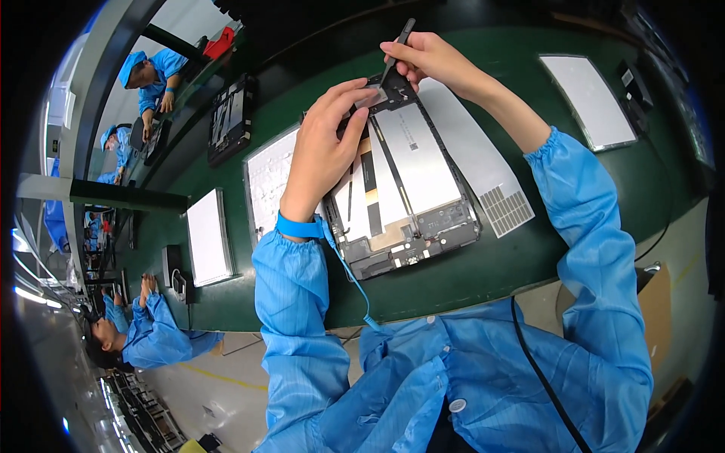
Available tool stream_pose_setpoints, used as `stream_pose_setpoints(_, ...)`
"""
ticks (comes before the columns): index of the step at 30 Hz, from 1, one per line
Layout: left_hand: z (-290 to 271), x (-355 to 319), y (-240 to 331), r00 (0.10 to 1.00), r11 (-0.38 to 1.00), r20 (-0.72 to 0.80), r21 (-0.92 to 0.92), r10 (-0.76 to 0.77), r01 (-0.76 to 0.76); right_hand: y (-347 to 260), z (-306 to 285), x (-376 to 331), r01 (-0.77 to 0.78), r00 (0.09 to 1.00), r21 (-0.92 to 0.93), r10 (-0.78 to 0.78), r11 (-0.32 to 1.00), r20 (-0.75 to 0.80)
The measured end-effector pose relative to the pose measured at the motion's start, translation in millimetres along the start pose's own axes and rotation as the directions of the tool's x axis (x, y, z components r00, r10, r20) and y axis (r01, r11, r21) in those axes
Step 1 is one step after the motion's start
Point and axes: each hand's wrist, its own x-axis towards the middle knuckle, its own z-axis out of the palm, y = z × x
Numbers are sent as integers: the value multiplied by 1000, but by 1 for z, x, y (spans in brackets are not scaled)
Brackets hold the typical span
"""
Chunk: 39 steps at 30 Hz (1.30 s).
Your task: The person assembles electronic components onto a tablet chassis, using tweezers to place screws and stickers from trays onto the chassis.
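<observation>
Blue sleeves of the person's smock fill the lower edge, both forearms reaching up over the green table (468,279).

Largest under the hands is the opened tablet (404,189), back cover off, lying tilted with its silver battery panels showing. It sits just below both sets of fingers, its far corner directly under them. Beneath it, to the right of the fingers, a grey sheet (483,166) with a gridded corner juts out, partly covered by the tablet. A white-faced panel (268,177) lies left of the fingers; the left forearm hides its right side.

The left hand (321,147), with a blue wrist strap (298,226) and coiled cord, presses its fingers (355,98) onto the tablet's top corner, pinching a small silvery piece there; what that piece is cannot be made out. The right hand (430,60) holds a thin dark tool (398,49), its fingers closed narrowly around the shaft and the tip down at the same corner.

Well right of the fingers lies another pale panel (589,98), with bare green table between. Far left, a white panel (208,238) sits near the table's edge, where other workers in blue appear, bent by the lens.
</observation>
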Motion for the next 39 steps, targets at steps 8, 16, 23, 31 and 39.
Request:
stream_pose_setpoints(8, 4, 1, 8, 998, 992, -8, 107, 62, -61, 0, -4, -2, 46, 998, -67, -48, 997, -35)
stream_pose_setpoints(16, -3, -8, -5, 985, 953, 41, 248, 170, -175, 0, 5, 2, 228, 949, 6, -221, 974, -226)
stream_pose_setpoints(23, -102, -90, -72, 984, 996, -156, 20, 90, -88, -34, 1, -14, 374, 916, -243, -398, 895, -53)
stream_pose_setpoints(31, -101, -180, -158, 606, 557, -417, -829, -677, 51, -91, 184, 11, 600, 573, -136, -305, 788, 761)
stream_pose_setpoints(39, -93, -175, -164, 491, 464, -390, -885, -779, 34, -62, 287, 12, 549, 585, -261, -142, 794, 799)
